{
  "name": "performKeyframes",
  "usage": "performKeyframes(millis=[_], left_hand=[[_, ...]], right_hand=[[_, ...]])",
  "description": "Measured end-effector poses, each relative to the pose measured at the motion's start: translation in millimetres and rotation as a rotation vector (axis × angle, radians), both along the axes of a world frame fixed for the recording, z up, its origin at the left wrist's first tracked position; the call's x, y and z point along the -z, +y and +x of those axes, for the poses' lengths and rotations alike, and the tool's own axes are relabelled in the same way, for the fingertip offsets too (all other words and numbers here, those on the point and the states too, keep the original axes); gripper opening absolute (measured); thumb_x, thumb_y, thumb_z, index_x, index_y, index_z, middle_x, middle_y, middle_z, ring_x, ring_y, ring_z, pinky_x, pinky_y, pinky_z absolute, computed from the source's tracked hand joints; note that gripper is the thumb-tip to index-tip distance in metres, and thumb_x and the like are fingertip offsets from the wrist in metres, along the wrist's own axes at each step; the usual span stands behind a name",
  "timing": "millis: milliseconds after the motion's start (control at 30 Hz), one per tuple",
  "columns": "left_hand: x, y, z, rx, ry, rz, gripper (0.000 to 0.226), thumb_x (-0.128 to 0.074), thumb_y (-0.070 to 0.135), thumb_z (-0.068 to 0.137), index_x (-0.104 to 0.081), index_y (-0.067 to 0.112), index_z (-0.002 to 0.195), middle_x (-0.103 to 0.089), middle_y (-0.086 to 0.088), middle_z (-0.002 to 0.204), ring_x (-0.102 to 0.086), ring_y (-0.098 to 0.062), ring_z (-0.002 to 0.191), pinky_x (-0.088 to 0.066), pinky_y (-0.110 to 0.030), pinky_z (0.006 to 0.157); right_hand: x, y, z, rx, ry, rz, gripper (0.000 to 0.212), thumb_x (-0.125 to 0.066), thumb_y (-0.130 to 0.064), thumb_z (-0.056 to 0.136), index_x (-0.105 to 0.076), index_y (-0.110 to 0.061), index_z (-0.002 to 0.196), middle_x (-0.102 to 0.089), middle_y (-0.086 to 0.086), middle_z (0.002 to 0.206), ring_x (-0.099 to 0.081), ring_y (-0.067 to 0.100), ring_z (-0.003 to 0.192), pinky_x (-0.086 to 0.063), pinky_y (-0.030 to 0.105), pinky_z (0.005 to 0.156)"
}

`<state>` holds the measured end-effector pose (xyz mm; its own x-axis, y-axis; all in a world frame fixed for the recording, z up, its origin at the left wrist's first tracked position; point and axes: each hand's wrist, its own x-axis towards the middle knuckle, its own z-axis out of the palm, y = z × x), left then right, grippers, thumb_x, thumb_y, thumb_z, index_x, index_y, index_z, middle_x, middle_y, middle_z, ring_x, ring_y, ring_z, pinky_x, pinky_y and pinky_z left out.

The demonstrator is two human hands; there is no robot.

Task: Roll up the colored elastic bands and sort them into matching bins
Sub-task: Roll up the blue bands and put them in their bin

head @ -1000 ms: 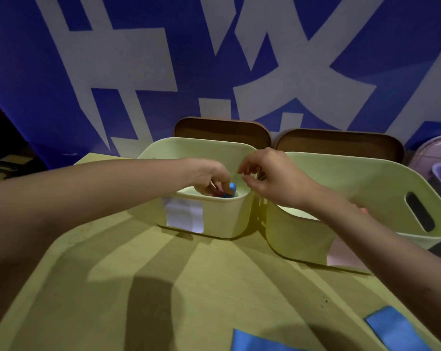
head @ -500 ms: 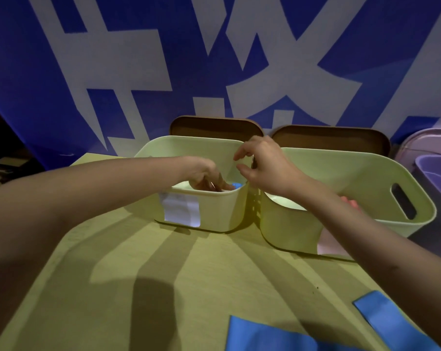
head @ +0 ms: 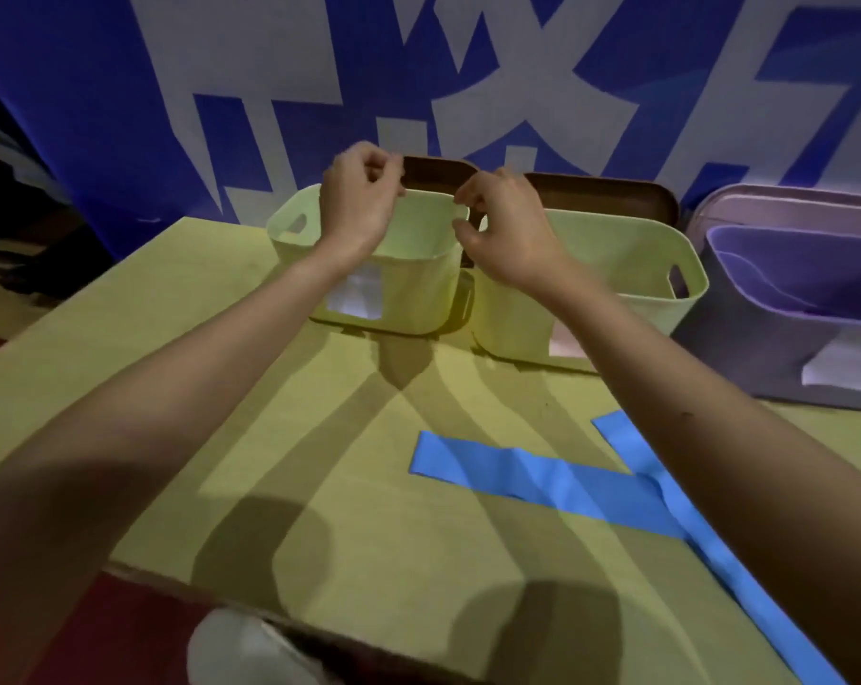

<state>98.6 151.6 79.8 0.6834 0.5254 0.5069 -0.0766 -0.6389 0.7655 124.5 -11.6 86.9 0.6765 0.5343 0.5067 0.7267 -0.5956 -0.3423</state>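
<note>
While two flat blue elastic bands [head: 556,479] lie crossed on the yellow-green tabletop [head: 319,487], your left hand [head: 356,197] and right hand [head: 505,227] hover over the left pale green plastic bin [head: 418,289], fingers curled, holding nothing visible.

Left hand: the left hand [head: 356,197] is held above the left green bin [head: 418,289], fingers curled, nothing seen in them.
Right hand: the right hand [head: 505,229] is raised between the left green bin and the right green bin [head: 631,269], fingers curled and empty.
Bands: two blue bands [head: 556,479] are laid flat and crossed on the yellow table [head: 319,462], near right.
Far right: a purple bin [head: 764,348] is set beside the right green bin.
</note>
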Motion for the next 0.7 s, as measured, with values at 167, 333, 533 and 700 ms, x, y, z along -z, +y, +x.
performKeyframes(millis=[167, 333, 533, 700], left_hand=[[45, -44, -61, 0.051, -0.086, -0.149, 0.020, -0.051, 0.026, 0.092, -0.062, 0.015, 0.079, -0.062, 0.006, 0.065, -0.058, -0.009, 0.063, -0.049, -0.034, 0.065], [96, -78, -105, 0.155, 0.158, -0.156, 0.018, -0.053, 0.022, 0.092, -0.061, 0.014, 0.077, -0.062, 0.005, 0.064, -0.056, -0.009, 0.059, -0.047, -0.032, 0.064], [125, -117, -134, 0.260, 0.259, -0.017, 0.009, -0.062, 0.016, 0.087, -0.064, 0.010, 0.082, -0.064, 0.004, 0.072, -0.059, -0.010, 0.069, -0.047, -0.025, 0.066], [128, -165, -142, 0.514, 0.304, 0.159, 0.005, -0.068, 0.014, 0.082, -0.067, 0.017, 0.087, -0.067, 0.003, 0.084, -0.058, -0.003, 0.076, -0.044, -0.016, 0.065]], right_hand=[[15, -26, -41, 0.006, 0.012, 0.013, 0.030, -0.059, -0.016, 0.090, -0.061, -0.007, 0.118, -0.061, 0.010, 0.117, -0.054, 0.023, 0.110, -0.044, 0.031, 0.092], [46, -67, -59, 0.069, 0.085, -0.095, 0.029, -0.057, -0.014, 0.085, -0.063, -0.003, 0.111, -0.063, 0.017, 0.109, -0.055, 0.033, 0.105, -0.044, 0.041, 0.090], [84, -125, -70, 0.188, 0.179, -0.221, 0.029, -0.055, -0.010, 0.084, -0.063, 0.002, 0.109, -0.063, 0.021, 0.109, -0.054, 0.037, 0.107, -0.043, 0.041, 0.092], [113, -203, -67, 0.371, 0.214, -0.332, 0.031, -0.051, -0.013, 0.092, -0.053, 0.002, 0.119, -0.055, 0.023, 0.119, -0.050, 0.041, 0.110, -0.041, 0.042, 0.092]])
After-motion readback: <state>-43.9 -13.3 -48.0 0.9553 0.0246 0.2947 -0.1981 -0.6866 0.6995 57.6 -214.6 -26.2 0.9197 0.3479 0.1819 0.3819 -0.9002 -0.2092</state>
